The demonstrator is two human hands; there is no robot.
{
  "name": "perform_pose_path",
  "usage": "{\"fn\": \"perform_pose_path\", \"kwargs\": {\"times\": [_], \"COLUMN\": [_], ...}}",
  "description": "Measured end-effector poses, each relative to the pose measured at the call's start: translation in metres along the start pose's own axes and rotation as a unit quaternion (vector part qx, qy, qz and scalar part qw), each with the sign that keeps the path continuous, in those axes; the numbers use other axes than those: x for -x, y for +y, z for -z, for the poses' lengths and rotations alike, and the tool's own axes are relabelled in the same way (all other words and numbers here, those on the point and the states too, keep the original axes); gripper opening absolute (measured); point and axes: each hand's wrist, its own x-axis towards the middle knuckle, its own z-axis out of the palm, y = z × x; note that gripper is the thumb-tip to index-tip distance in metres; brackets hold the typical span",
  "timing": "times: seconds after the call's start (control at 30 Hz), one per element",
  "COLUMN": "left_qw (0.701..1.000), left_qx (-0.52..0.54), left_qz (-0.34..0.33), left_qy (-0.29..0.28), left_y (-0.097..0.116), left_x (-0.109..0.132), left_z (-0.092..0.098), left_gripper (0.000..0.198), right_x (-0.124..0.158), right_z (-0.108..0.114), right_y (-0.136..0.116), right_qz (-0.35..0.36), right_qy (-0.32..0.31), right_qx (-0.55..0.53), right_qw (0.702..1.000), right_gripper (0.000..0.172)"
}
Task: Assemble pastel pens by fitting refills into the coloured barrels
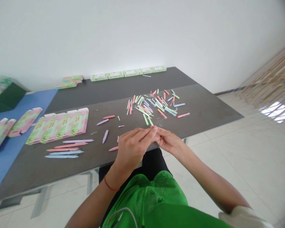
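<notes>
My left hand and my right hand meet above the table's front edge, fingertips pressed together. Both are closed, and whatever small piece sits between them is hidden by the fingers. Just beyond the fingertips lies a loose heap of pen parts: light green barrels, red barrels, blue barrels and thin white refills. Left of my hands are purple pen pieces, a red pen piece and a small green clip-like part. Another red piece rests close to my left wrist.
Whole pens in purple, red and blue lie in a row at the left. Behind them are pink-green cartons. Several pale green boxes line the wall. A dark green bin stands on the blue surface.
</notes>
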Motion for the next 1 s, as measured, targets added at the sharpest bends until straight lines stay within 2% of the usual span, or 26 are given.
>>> {"fn": "perform_pose_path", "kwargs": {"times": [0.17, 0.3, 0.43, 0.57, 0.77, 1.0], "left_qw": [0.999, 0.995, 0.989, 0.988, 0.986, 0.985], "left_qx": [0.035, 0.087, 0.117, 0.121, 0.115, 0.116], "left_qz": [0.013, 0.044, 0.074, 0.070, 0.064, 0.060], "left_qy": [-0.006, 0.024, 0.049, 0.071, 0.102, 0.113], "left_y": [-0.002, -0.001, 0.001, 0.001, 0.000, 0.000], "left_x": [0.001, 0.003, 0.004, 0.004, 0.004, 0.003], "left_z": [-0.004, -0.003, 0.000, 0.001, -0.001, -0.002], "left_gripper": [0.027, 0.029, 0.023, 0.017, 0.019, 0.018], "right_x": [0.000, 0.002, 0.005, 0.007, 0.007, 0.007], "right_z": [0.001, -0.001, -0.008, -0.014, -0.014, -0.011], "right_y": [0.001, 0.002, 0.002, 0.001, 0.002, 0.008], "right_qz": [0.004, -0.020, -0.046, -0.051, -0.059, -0.063], "right_qy": [-0.013, -0.026, -0.018, -0.002, -0.020, -0.039], "right_qx": [0.022, 0.020, -0.017, -0.039, -0.062, -0.054], "right_qw": [1.000, 0.999, 0.999, 0.998, 0.996, 0.996], "right_gripper": [0.008, 0.009, 0.010, 0.013, 0.011, 0.010]}}
